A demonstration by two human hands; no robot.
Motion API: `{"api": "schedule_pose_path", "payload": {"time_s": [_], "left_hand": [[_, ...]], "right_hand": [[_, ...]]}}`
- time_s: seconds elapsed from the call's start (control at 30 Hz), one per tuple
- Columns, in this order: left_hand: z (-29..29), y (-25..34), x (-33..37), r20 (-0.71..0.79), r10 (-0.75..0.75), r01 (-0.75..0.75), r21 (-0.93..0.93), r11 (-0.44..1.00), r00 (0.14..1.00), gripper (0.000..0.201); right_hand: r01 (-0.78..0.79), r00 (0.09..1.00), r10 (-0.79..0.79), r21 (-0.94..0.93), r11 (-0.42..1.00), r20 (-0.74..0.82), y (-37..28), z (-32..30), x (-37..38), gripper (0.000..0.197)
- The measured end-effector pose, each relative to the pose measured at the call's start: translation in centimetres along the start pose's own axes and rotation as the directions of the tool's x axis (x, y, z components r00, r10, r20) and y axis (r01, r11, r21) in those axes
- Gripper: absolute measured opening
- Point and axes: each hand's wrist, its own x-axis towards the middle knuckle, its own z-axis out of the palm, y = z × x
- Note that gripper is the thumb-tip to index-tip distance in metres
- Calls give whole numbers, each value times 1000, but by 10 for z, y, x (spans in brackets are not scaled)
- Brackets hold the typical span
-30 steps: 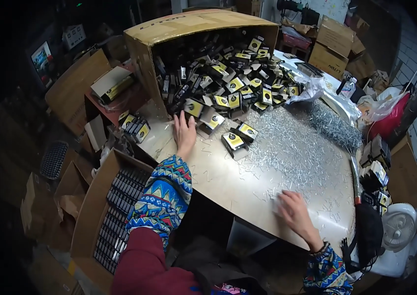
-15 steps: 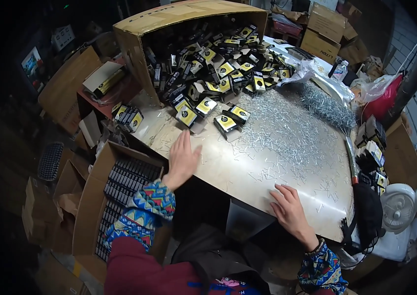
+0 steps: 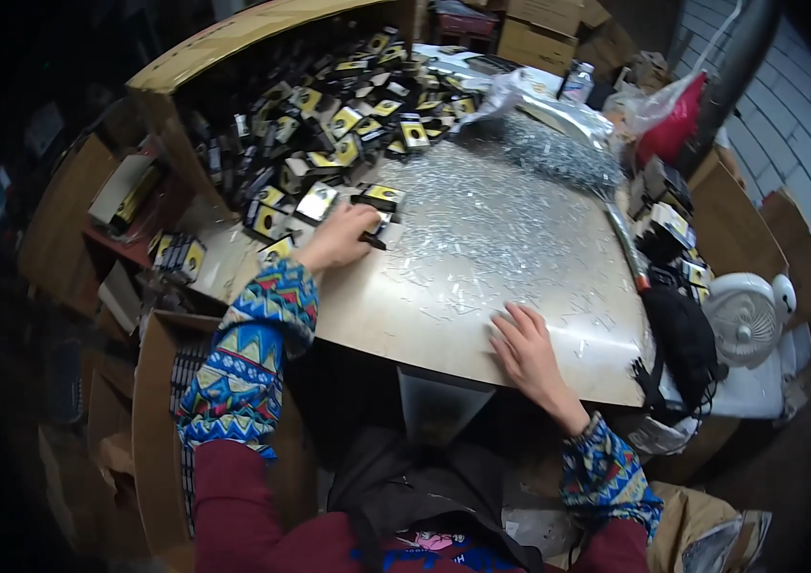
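Note:
My left hand [image 3: 341, 237] reaches over the metal tabletop with its fingers closed round a small black-and-yellow box [image 3: 373, 241], most of which the hand hides. Close beside it lie a similar carton with a pale face [image 3: 317, 202] and another yellow-faced carton [image 3: 380, 194]. My right hand [image 3: 526, 346] is at the table's near edge, fingers apart and holding nothing. Beyond it, loose silvery metal pins [image 3: 463, 239] are scattered over the tabletop [image 3: 377, 315].
A large cardboard box [image 3: 171, 143] on its side spills many small cartons [image 3: 343, 119]. Behind the pins lies a bristly silver heap [image 3: 558, 158]. A white fan [image 3: 745, 320] and black bag [image 3: 681, 334] stand right. An open carton [image 3: 162, 411] is below left.
My left hand has moved forward from the bare tabletop to the small boxes and closed on one. The view has shifted; my right hand stays near the table edge.

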Motion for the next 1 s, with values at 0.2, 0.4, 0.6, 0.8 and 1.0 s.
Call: {"api": "schedule_pose_path", "payload": {"time_s": [0.2,0.4,0.6,0.8,1.0], "left_hand": [[-14,28,25,170,-155,155,15,988,973,67],[-18,55,-9,98,-225,235,-106,966,969,68],[6,90,-72,50,-362,230,-849,476,931,46],[40,124,-165,284,-242,110,-828,-550,928,27],[94,134,-229,476,-229,194,-684,-703,849,31]], "right_hand": [[0,1000,3,-279,960,11,15,27,67,28],[40,966,0,-147,988,258,14,17,39,31],[-56,996,63,-101,993,62,17,27,31,33],[92,993,-83,-105,990,89,-5,15,30,36],[45,999,-37,-260,964,36,-1,26,31,35]]}}
